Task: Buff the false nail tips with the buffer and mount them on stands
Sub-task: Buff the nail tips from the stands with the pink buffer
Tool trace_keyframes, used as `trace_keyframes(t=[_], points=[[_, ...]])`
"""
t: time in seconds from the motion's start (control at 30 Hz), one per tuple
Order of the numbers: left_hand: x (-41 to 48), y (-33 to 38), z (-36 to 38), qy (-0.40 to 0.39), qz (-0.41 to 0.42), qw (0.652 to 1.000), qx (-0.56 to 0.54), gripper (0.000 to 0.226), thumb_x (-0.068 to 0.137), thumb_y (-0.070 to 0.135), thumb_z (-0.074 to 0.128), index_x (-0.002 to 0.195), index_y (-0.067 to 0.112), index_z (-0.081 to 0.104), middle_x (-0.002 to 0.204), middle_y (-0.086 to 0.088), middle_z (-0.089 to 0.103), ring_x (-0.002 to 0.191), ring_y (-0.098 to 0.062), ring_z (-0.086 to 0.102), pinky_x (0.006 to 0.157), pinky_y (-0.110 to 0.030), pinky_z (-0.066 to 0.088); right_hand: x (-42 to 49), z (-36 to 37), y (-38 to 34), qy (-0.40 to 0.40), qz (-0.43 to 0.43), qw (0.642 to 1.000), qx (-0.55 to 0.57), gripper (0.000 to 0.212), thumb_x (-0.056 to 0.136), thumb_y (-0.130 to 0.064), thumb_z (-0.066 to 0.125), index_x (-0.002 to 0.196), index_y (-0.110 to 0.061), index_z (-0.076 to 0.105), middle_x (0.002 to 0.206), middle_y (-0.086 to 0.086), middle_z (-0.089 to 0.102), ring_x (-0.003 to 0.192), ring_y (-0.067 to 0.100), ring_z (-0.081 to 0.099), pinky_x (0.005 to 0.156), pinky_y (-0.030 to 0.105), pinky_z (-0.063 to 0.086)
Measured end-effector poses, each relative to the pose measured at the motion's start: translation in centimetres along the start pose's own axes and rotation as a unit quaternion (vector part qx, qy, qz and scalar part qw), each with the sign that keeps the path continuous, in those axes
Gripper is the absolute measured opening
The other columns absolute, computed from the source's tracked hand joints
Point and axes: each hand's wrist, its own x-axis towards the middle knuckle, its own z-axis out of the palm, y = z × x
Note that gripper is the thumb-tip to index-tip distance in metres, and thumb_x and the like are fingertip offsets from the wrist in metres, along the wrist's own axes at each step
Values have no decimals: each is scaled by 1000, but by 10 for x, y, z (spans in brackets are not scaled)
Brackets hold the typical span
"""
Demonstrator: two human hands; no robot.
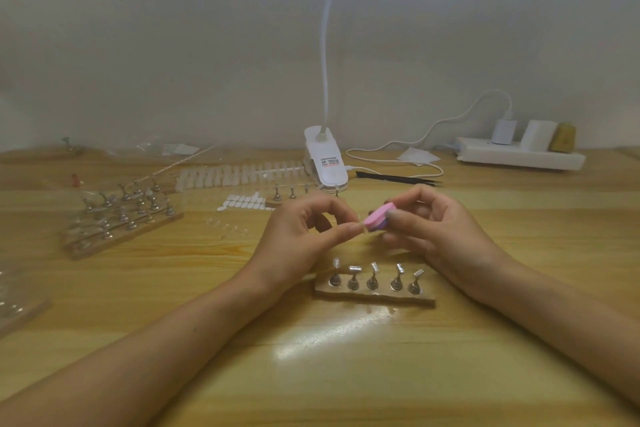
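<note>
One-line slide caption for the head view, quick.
Right hand holds the pink buffer to a nail tip pinched in the left hand, near a wooden base of five stands.

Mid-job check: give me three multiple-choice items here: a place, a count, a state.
1. Where do the black tweezers lie relative to the lamp clip? A left of it B right of it C on it
2. How many stands sit on the near wooden base? A three B five C seven
3. The right hand is: A gripping the pink buffer B open, empty C flat on the table
Answers: B, lying to its right; B, five stems show; A, fingers curl round it.
</note>
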Motion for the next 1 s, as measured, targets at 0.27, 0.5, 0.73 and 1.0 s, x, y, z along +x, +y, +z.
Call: trace_keyframes(t=[0.27, 0.5, 0.73, 1.0], points=[[-1, 1, 0, 0, 3, 1000, -8, 6, 81, 18, 77, 77, 21, 73, 80, 8, 68, 64, 0, 52, 61, -12, 41, 2, -2, 1, -15, 4, 1000, -4, 25, 78, -11, 72, 98, -3, 58, 100, 17, 74, 90, 30, 75, 73, 29, 61], [-1, 0, -1, 16, -9, 1000, -14, 7, 83, 20, 76, 77, 22, 72, 72, 16, 64, 60, 0, 49, 56, -10, 39, 1, 1, 0, -56, 9, 997, -54, 30, 78, -14, 74, 100, -3, 58, 105, 17, 73, 93, 35, 74, 77, 36, 62], [-1, 0, 0, 6, 8, 1000, -17, 10, 84, 17, 75, 76, 22, 71, 75, 14, 66, 61, 2, 51, 59, -10, 40, 1, 1, 2, -65, 2, 996, -59, 25, 79, -14, 74, 98, -6, 60, 105, 13, 74, 91, 34, 75, 74, 34, 62], [0, 0, 0, 7, 3, 1000, -9, 9, 83, 20, 76, 76, 24, 72, 77, 13, 67, 62, 1, 51, 58, -11, 39, 2, 1, 3, -62, 1, 997, -47, 21, 79, -14, 75, 95, -9, 62, 103, 14, 74, 90, 32, 75, 72, 30, 61]])
